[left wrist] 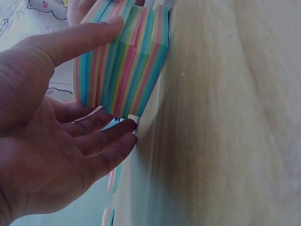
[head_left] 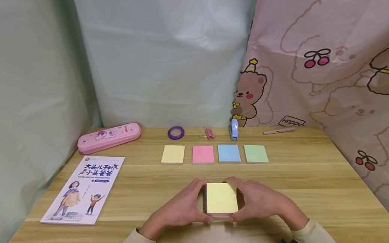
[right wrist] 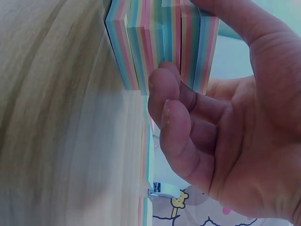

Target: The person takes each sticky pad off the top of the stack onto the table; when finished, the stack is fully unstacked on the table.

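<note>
A tall stack of sticky note pads (head_left: 222, 198) stands near the front of the table, a yellow sheet on top. Striped layers of pink, blue, green and yellow show along its sides in both wrist views, and its pads are slightly out of line. My left hand (head_left: 183, 203) holds the stack from the left, thumb along the near side and fingers toward the far side. From the right, my right hand (head_left: 260, 199) grips it the same way. In the right wrist view, bent fingers (right wrist: 175, 127) lie against the striped side (right wrist: 141, 42).
Behind the stack lie yellow (head_left: 173, 154), pink (head_left: 203, 154), blue (head_left: 229, 153) and green (head_left: 256, 154) pads. Farther back are a purple tape ring (head_left: 169, 132), pink binder clip (head_left: 210, 133), blue stapler (head_left: 234, 130) and pen (head_left: 278, 131). A pencil case (head_left: 110, 137) and book (head_left: 84, 189) lie left.
</note>
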`<state>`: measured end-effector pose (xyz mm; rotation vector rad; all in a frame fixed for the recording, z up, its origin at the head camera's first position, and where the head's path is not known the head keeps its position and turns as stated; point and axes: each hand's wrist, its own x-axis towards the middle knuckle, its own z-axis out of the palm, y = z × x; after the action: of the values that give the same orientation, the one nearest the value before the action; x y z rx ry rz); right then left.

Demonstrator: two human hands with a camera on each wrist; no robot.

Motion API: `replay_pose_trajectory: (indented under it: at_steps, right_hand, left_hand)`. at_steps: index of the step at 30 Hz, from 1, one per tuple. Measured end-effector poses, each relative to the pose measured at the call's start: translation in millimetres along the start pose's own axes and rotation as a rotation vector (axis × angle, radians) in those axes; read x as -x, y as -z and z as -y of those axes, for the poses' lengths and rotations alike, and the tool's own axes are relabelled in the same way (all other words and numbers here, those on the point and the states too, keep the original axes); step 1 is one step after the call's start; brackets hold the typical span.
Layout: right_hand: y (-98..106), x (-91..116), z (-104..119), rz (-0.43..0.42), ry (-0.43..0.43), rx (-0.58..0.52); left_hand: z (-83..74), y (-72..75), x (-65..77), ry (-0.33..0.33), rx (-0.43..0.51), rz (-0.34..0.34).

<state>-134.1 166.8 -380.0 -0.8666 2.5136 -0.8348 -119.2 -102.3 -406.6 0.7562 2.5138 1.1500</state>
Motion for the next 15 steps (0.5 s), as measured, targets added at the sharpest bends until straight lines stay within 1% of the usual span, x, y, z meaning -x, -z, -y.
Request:
replay_pose_trajectory:
  at_steps: [9, 13, 15]
  right_hand:
    - [0.6, -0.1, 1.9, -0.014, -0.017, 0.026]
    - [0.7, 0.6, 0.6, -0.025, -0.018, 0.031]
    - [1.2, 0.8, -0.1, -0.030, -0.005, 0.024]
  left_hand:
    - [0.4, 0.1, -0.2, 0.009, -0.003, 0.004]
    - [0.3, 0.0, -0.5, 0.010, -0.007, 0.002]
    - [0.6, -0.2, -0.7, 0.018, -0.009, 0.004]
